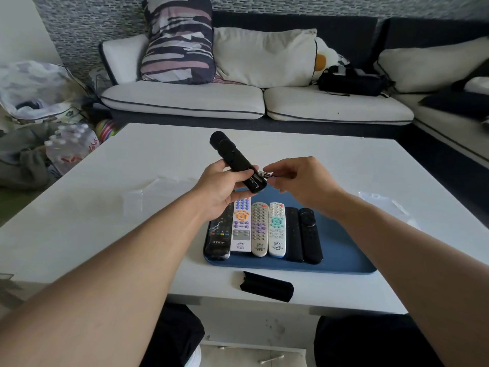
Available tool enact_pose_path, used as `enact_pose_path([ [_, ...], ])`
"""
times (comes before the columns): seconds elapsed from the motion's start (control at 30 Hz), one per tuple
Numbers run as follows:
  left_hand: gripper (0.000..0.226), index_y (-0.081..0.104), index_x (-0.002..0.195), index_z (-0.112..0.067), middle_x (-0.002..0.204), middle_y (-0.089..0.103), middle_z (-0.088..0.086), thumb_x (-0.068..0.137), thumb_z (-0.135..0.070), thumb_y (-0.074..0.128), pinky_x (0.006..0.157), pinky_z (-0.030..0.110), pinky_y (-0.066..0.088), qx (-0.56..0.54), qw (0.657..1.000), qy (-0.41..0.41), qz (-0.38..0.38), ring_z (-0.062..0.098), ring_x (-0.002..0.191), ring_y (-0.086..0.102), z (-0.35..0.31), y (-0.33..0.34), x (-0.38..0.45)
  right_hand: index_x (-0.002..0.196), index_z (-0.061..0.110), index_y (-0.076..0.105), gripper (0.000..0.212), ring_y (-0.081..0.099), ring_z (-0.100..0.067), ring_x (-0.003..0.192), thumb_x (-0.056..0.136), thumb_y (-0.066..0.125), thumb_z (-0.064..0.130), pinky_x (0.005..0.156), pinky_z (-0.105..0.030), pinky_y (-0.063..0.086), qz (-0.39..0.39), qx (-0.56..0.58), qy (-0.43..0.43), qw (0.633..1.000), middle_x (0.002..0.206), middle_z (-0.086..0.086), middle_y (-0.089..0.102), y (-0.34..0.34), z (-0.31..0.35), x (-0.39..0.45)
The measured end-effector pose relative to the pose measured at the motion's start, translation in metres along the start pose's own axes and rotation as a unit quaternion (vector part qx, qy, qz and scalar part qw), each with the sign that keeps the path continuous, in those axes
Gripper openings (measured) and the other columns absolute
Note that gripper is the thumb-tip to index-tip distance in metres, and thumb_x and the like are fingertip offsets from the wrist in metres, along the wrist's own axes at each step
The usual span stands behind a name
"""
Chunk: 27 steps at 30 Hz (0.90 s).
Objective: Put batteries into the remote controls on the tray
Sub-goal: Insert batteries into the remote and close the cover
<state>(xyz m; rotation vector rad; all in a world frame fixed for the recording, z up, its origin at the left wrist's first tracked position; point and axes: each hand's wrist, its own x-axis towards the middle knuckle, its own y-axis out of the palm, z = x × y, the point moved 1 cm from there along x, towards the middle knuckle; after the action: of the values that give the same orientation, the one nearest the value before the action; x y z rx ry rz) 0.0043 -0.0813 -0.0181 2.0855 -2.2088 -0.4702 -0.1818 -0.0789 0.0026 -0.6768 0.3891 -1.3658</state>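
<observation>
- Black plastic fills your left hand point(221, 186): you grip a black remote point(234, 161) above the far edge of the tray, its head pointing toward 11 o'clock and its open battery end toward 5 o'clock.
- Your right hand point(299, 178) pinches a battery point(266, 175) between thumb and fingertips, at 3 o'clock of the remote's open end and touching it.
- One cell already sits in the open compartment.
- Blue tray point(341, 250) lies on the white counter point(105, 207), below your hands at 6 o'clock.
- Six remotes lie side by side on the tray: a black wrapped remote point(218, 239) at the 9 o'clock end, then a white remote with orange keys point(241, 229), a grey remote point(259, 230), a white remote with teal keys point(277, 230), a slim black remote point(293, 234) and a black remote with a round pad point(311, 235).
- Loose black battery cover point(267, 286) rests on the counter at 6 o'clock of the tray, just beside its near edge.
- Clear plastic packaging point(148, 193) lies on the counter at 9 o'clock of your left hand.
</observation>
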Motion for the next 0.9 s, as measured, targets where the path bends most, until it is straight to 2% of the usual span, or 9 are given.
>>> enact_pose_path([
  [0.07, 0.027, 0.058, 0.122, -0.003, 0.113, 0.075, 0.012, 0.095, 0.000, 0.062, 0.079, 0.043, 0.063, -0.012, 1.000, 0.000, -0.002, 0.035, 0.101, 0.073, -0.0001, -0.0006, 0.0008, 0.096, 0.028, 0.074, 0.012, 0.069, -0.007, 0.070, 0.085, 0.079, 0.026, 0.062, -0.018, 0.052, -0.016, 0.002, -0.008, 1.000, 0.079, 0.011, 0.074, -0.0001, -0.0002, -0.0002],
  [0.17, 0.017, 0.059, 0.117, -0.007, 0.111, 0.075, 0.012, 0.100, -0.005, 0.057, 0.080, 0.045, 0.062, -0.026, 1.000, -0.005, 0.005, 0.034, 0.097, 0.074, -0.0009, -0.0010, 0.0017, 0.087, 0.029, 0.075, 0.007, 0.060, 0.003, 0.062, 0.082, 0.081, 0.031, 0.055, -0.011, 0.046, -0.044, -0.027, -0.028, 0.998, 0.073, 0.012, 0.072, 0.0009, -0.0003, -0.0017],
  [0.27, 0.019, 0.059, 0.120, -0.007, 0.112, 0.075, 0.014, 0.103, -0.009, 0.051, 0.076, 0.044, 0.063, -0.040, 0.999, -0.012, 0.005, 0.033, 0.094, 0.074, -0.0010, -0.0006, 0.0020, 0.087, 0.026, 0.077, 0.006, 0.059, 0.003, 0.061, 0.082, 0.080, 0.028, 0.056, -0.011, 0.045, -0.055, -0.052, -0.050, 0.996, 0.073, 0.012, 0.072, 0.0030, 0.0012, -0.0031],
  [0.37, 0.020, 0.059, 0.121, -0.007, 0.111, 0.075, 0.013, 0.103, -0.009, 0.050, 0.076, 0.044, 0.063, -0.035, 0.999, -0.012, 0.005, 0.032, 0.092, 0.075, -0.0005, -0.0004, 0.0020, 0.091, 0.027, 0.075, 0.010, 0.061, 0.001, 0.063, 0.083, 0.080, 0.031, 0.058, -0.012, 0.046, -0.052, -0.073, -0.053, 0.995, 0.075, 0.013, 0.073, 0.0038, 0.0023, -0.0032],
  [0.43, 0.018, 0.060, 0.119, -0.008, 0.109, 0.076, 0.011, 0.102, -0.007, 0.052, 0.077, 0.044, 0.063, -0.026, 1.000, -0.006, 0.003, 0.033, 0.093, 0.075, -0.0002, -0.0001, 0.0020, 0.101, 0.028, 0.073, 0.017, 0.063, 0.003, 0.067, 0.084, 0.078, 0.031, 0.060, -0.011, 0.046, -0.038, -0.086, -0.056, 0.994, 0.077, 0.015, 0.073, 0.0038, 0.0031, -0.0036],
  [0.5, 0.018, 0.060, 0.117, -0.009, 0.107, 0.077, 0.009, 0.101, -0.005, 0.054, 0.076, 0.044, 0.063, -0.017, 1.000, 0.003, -0.004, 0.033, 0.095, 0.074, 0.0002, -0.0003, 0.0020, 0.113, 0.029, 0.070, 0.026, 0.064, 0.002, 0.074, 0.088, 0.075, 0.028, 0.066, -0.012, 0.048, -0.018, -0.088, -0.057, 0.994, 0.081, 0.016, 0.072, 0.0043, 0.0032, -0.0036],
  [0.57, 0.017, 0.061, 0.116, -0.008, 0.106, 0.077, 0.008, 0.100, -0.004, 0.056, 0.074, 0.042, 0.063, -0.012, 1.000, 0.011, -0.009, 0.032, 0.096, 0.074, 0.0005, -0.0009, 0.0019, 0.118, 0.027, 0.071, 0.026, 0.064, -0.002, 0.079, 0.092, 0.071, 0.024, 0.073, -0.019, 0.052, -0.008, -0.086, -0.055, 0.995, 0.081, 0.016, 0.069, 0.0045, 0.0029, -0.0025],
  [0.73, 0.025, 0.058, 0.122, -0.002, 0.110, 0.075, 0.011, 0.097, 0.002, 0.057, 0.072, 0.038, 0.063, -0.023, 0.999, 0.025, -0.018, 0.030, 0.094, 0.074, -0.0014, -0.0014, 0.0011, 0.103, 0.025, 0.070, 0.009, 0.067, -0.001, 0.073, 0.095, 0.068, 0.023, 0.077, -0.029, 0.058, -0.003, -0.046, -0.044, 0.998, 0.079, 0.016, 0.070, 0.0038, -0.0020, 0.0004],
  [0.9, 0.029, 0.057, 0.126, -0.003, 0.116, 0.074, 0.012, 0.098, 0.004, 0.056, 0.078, 0.041, 0.063, -0.023, 0.999, 0.026, -0.026, 0.033, 0.103, 0.072, -0.0026, -0.0015, 0.0004, 0.092, 0.033, 0.065, 0.010, 0.061, 0.002, 0.070, 0.092, 0.070, 0.025, 0.071, -0.028, 0.054, -0.022, -0.020, -0.050, 0.998, 0.086, 0.014, 0.071, 0.0032, -0.0003, 0.0006],
])
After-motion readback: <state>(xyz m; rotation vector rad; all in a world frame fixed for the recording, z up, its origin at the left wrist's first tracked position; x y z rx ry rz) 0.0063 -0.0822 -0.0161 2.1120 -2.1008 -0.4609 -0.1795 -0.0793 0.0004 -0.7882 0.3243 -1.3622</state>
